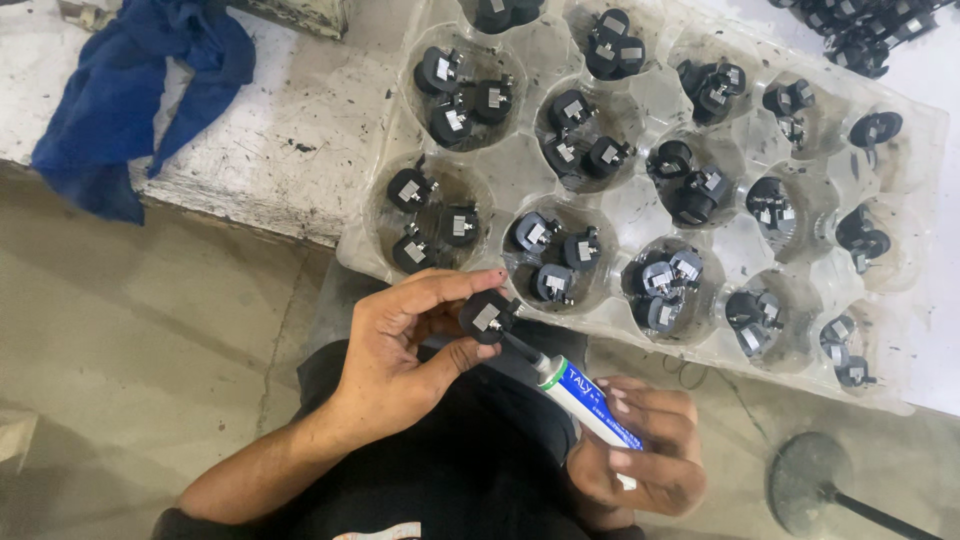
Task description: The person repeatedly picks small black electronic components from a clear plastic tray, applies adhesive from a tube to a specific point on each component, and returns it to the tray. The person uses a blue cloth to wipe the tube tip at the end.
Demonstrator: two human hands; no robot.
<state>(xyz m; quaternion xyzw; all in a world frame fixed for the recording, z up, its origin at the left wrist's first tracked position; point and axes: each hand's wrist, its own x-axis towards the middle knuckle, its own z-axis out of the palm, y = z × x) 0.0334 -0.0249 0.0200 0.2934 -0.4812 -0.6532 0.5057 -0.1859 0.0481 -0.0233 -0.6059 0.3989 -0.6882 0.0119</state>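
My left hand [405,345] pinches a small round black part [486,316] with a metal tab between thumb and fingers, just below the tray's near edge. A white and blue glue tube [580,398] is gripped in my right hand [640,445], its dark nozzle tip touching the part's lower right side. A clear plastic tray [625,205] with round pockets lies just beyond both hands. Each pocket holds two or three similar black parts [552,255].
The tray rests on a scuffed white bench [290,140], overhanging its edge. A blue cloth [135,85] lies at the bench's left. More black parts [860,30] are heaped at the top right. A round stand base [812,482] sits on the floor at lower right.
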